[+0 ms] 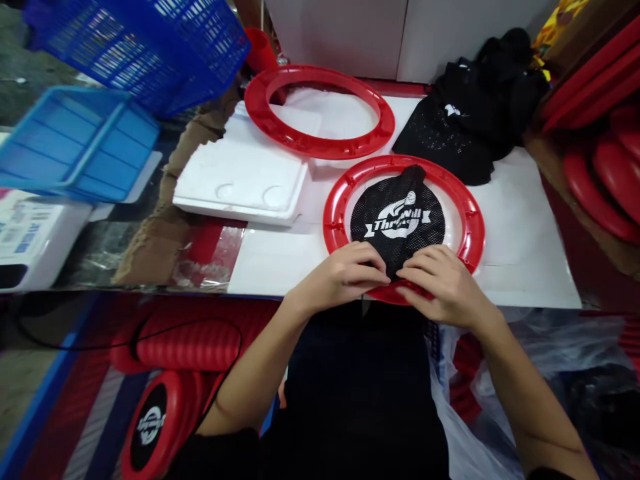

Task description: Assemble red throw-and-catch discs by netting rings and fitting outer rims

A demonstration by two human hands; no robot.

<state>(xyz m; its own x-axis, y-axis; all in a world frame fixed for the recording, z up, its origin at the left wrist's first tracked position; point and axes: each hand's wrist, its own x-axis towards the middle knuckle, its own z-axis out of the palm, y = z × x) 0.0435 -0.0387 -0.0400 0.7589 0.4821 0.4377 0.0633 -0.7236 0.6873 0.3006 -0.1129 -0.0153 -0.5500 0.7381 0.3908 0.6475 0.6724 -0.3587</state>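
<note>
Pinching the near edge of the black mesh cover [397, 220] against the red ring [473, 220], both hands work at the lower centre of the frame, and the step looks like seating the mesh along the ring's near rim. Doing it well probably means keeping the printed logo centred in the ring while pulling the fabric evenly to both sides, so no slack bunches at the far end, where a loose tail of mesh pokes up toward the upper rim. The left hand [345, 275] has its fingers [367, 261] curled nearly closed, tips pressed onto the mesh edge just left of centre. The right hand [443, 279] mirrors it, fingers [417, 267] bent and close together, gripping the same edge just to the right; the two sets of fingertips almost meet. The ring lies flat on the white table [525, 267]. A second red ring [320, 143] lies beyond it at upper centre, near a white foam tray [240, 180], with a heap of black mesh [470, 120] at upper right and blue baskets [75, 143] at upper left
</note>
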